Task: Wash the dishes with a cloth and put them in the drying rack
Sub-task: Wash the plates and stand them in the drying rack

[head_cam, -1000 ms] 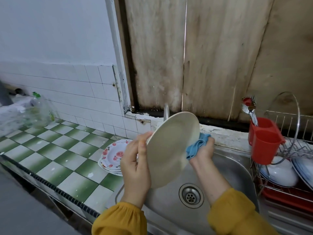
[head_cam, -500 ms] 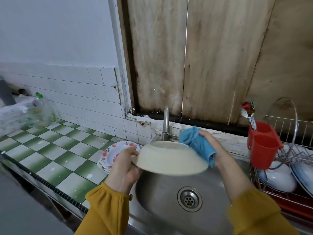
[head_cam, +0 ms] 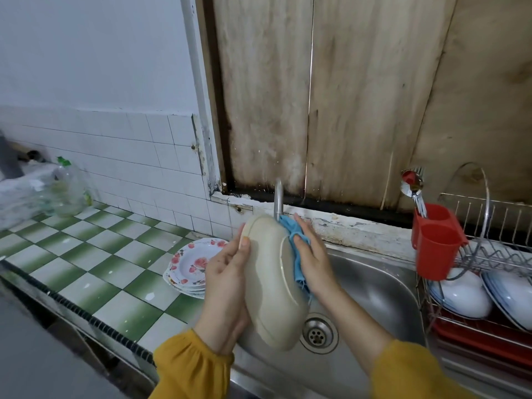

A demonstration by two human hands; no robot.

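Over the steel sink [head_cam: 374, 286] I hold a cream plate [head_cam: 269, 286] almost on edge, its underside turned to the left. My left hand [head_cam: 227, 286] grips its left rim, thumb on the back. My right hand [head_cam: 312, 256] presses a blue cloth [head_cam: 298, 254] flat against the plate's right face with straight fingers. A stack of flowered plates [head_cam: 191, 262] waits on the green-and-white tiled counter left of the sink. The wire drying rack [head_cam: 495, 254] at the right holds several white dishes.
A tap [head_cam: 278, 198] rises just behind the plate. A red cutlery holder [head_cam: 434, 240] with spoons hangs on the rack's left end. A plastic bottle [head_cam: 67, 188] and bags sit at the far left of the counter [head_cam: 86, 254]. Wooden boards back the sink.
The plate has swung from lying flat to standing on edge. My right hand with the cloth moved from the back rim onto the plate's right face.
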